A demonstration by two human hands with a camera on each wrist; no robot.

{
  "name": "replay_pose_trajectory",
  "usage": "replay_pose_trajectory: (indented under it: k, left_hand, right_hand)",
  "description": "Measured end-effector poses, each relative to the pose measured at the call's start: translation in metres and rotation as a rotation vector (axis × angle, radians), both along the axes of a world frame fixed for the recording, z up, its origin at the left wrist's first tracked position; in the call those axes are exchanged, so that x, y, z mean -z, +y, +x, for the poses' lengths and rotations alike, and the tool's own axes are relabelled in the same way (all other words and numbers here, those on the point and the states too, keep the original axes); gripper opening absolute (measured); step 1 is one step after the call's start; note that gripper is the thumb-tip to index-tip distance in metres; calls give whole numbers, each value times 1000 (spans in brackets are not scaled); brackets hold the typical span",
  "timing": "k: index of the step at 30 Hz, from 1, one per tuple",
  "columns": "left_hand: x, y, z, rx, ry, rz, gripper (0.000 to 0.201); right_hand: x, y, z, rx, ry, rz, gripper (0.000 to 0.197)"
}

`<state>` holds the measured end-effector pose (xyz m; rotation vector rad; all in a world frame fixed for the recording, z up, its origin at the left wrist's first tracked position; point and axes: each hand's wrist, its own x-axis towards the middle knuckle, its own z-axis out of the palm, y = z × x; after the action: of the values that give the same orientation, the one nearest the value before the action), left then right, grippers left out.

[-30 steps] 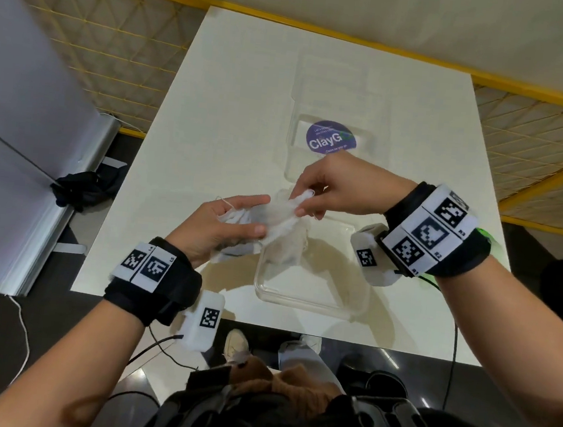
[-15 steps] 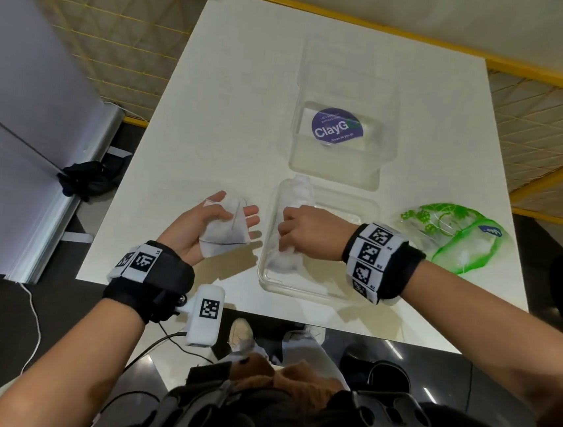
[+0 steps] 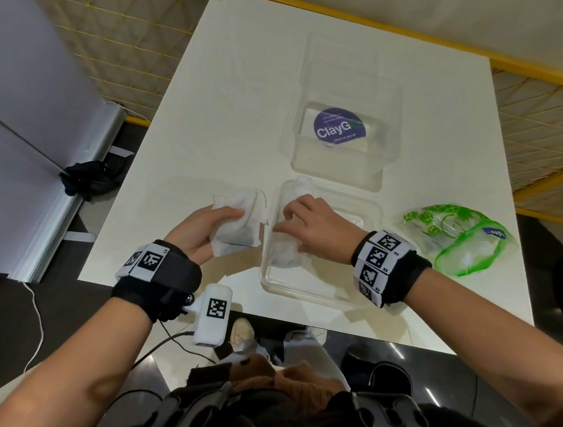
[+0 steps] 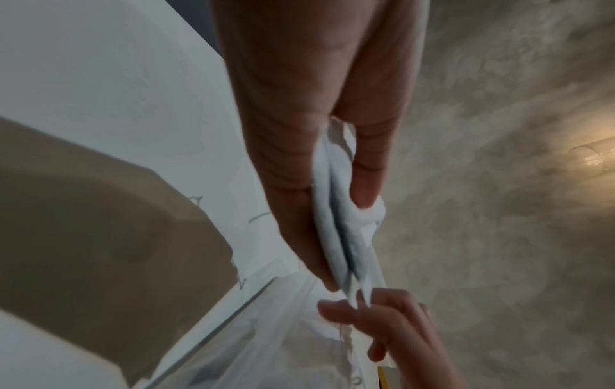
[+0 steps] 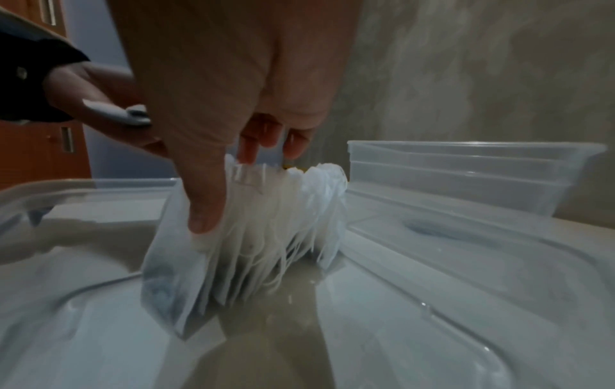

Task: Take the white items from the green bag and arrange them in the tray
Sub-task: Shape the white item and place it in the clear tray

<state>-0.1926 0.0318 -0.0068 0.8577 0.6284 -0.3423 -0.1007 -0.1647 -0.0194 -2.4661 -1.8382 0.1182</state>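
Observation:
A clear plastic tray (image 3: 317, 290) lies near the table's front edge. A row of thin white sachets (image 3: 283, 251) stands on edge along its left side. My right hand (image 3: 295, 219) is down in the tray and grips this row (image 5: 266, 226), thumb (image 5: 203, 208) at the near end and fingers over the top. Just left of the tray, my left hand (image 3: 226, 223) pinches a small stack of white sachets (image 3: 241, 223) between thumb and fingers (image 4: 342, 226). The green bag (image 3: 453, 238) lies flat on the table, right of the tray.
A deeper clear container (image 3: 339, 150) with a purple ClayGo sticker (image 3: 339, 126) stands right behind the tray (image 5: 465, 171). The white table (image 3: 237, 88) ends just in front of the tray. A dark cloth (image 3: 87, 179) lies on the floor at the left.
Both hands held one white bundle above the tray. The right hand then took part of it down into the tray; the left hand kept its stack and now holds it nearer the tray.

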Motion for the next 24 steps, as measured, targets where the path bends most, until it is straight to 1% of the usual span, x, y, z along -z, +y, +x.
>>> replay_pose_trajectory:
  k: [2, 3, 5, 7, 9, 11, 13, 15, 17, 19, 22, 24]
  left_hand:
    - [0, -2, 1, -23, -35, -10, 30]
    - [0, -2, 1, -30, -40, -14, 31]
    - [0, -4, 1, -42, -30, -8, 30]
    - [-1, -5, 2, -56, -25, 5, 29]
    - [-2, -7, 2, -80, -22, 0, 27]
    - [-3, -9, 3, -114, -15, -43, 21]
    - [-7, -9, 3, -122, -10, -113, 18]
    - [-11, -12, 5, -111, -8, -134, 20]
    - [-16, -18, 7, -90, -14, -72, 19]
    - [-23, -22, 9, -75, -22, -20, 20]
    - [-30, -21, 6, -70, -101, -209, 28]
    - [-31, -15, 5, -70, -118, -276, 41]
  right_hand:
    - [-3, -3, 3, 40, 59, 0, 88]
    - [-5, -5, 3, 62, 100, -7, 91]
    - [-11, -8, 3, 113, 175, -34, 90]
    - [-18, -10, 3, 164, 228, -61, 80]
    - [-22, -13, 5, 192, 221, -40, 71]
    - [-22, -13, 7, 207, 211, 24, 57]
    - [-26, -10, 9, 253, 249, 116, 45]
    - [-35, -2, 8, 329, 361, 170, 47]
    - [-43, 8, 7, 383, 473, 203, 50]
    - [-52, 20, 6, 398, 531, 198, 47]
    - [-62, 26, 10, 422, 616, 253, 24]
    - [-70, 21, 14, 478, 687, 317, 15]
